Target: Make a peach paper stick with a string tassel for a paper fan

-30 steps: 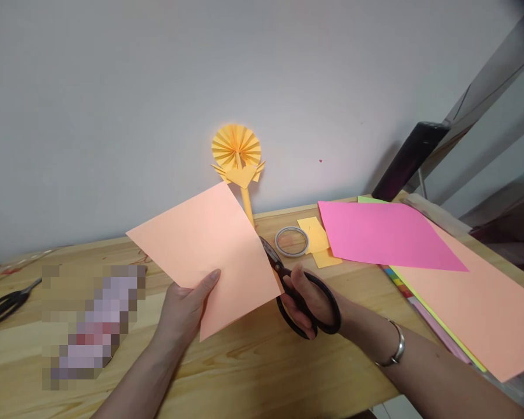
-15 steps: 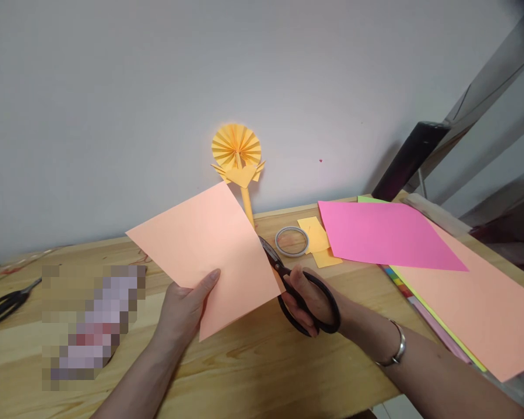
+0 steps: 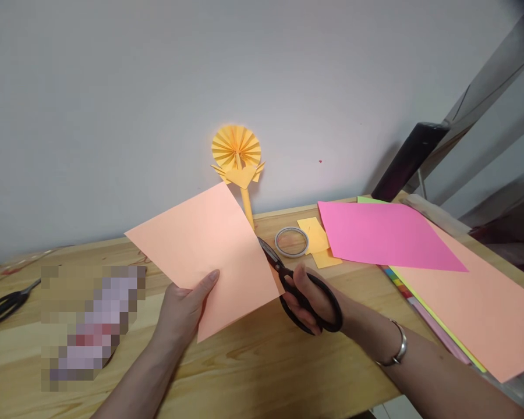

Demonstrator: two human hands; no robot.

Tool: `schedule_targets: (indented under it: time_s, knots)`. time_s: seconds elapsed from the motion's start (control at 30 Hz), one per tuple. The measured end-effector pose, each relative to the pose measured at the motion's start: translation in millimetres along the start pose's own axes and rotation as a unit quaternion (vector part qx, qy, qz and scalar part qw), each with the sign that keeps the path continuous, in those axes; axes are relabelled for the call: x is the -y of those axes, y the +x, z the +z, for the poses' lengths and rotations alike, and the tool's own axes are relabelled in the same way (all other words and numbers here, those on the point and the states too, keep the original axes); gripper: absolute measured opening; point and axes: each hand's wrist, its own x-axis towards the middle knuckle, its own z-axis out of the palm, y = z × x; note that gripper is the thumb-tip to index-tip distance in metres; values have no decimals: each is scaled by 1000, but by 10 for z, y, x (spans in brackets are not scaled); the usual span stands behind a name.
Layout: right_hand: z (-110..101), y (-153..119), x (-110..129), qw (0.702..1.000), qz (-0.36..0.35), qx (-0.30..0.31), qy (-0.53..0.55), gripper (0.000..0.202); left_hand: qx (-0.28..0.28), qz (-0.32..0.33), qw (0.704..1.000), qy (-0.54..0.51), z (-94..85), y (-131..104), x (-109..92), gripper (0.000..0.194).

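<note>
Peach paper sheet (image 3: pixel 209 244): mid-scene, near-left edge pinched in left hand (image 3: pixel 183 305), thumb on top, other fingers hidden
Black-handled metal scissors (image 3: pixel 297 298): right hand (image 3: pixel 318 299) half-curled round the handles, blades at sheet's right edge
Just changed: tiny nudge, so cutting's barely advanced imo

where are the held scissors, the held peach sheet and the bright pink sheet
Held scissors (image 3: pixel 279 267), head view: on the pivot, between blades and handles.
Held peach sheet (image 3: pixel 209 244), head view: middle of its face.
Bright pink sheet (image 3: pixel 386 235), head view: middle of its upper face.
</note>
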Motion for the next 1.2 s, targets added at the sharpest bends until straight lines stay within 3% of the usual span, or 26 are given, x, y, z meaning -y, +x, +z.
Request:
schedule_targets:
  time_s: [0.23,0.7,1.2]
  knots:
    - [-12,20,21,1000,6,22,20,69,-41,0,999,35,31,-34,-52,32]
    - [-24,30,36,1000,7,28,-5,72,-7,-10,998,60,-16,-9,-45,43]
    - [69,41,42,999,-32,-12,-23,70,-18,-13,999,46,-2,-24,-37,41]
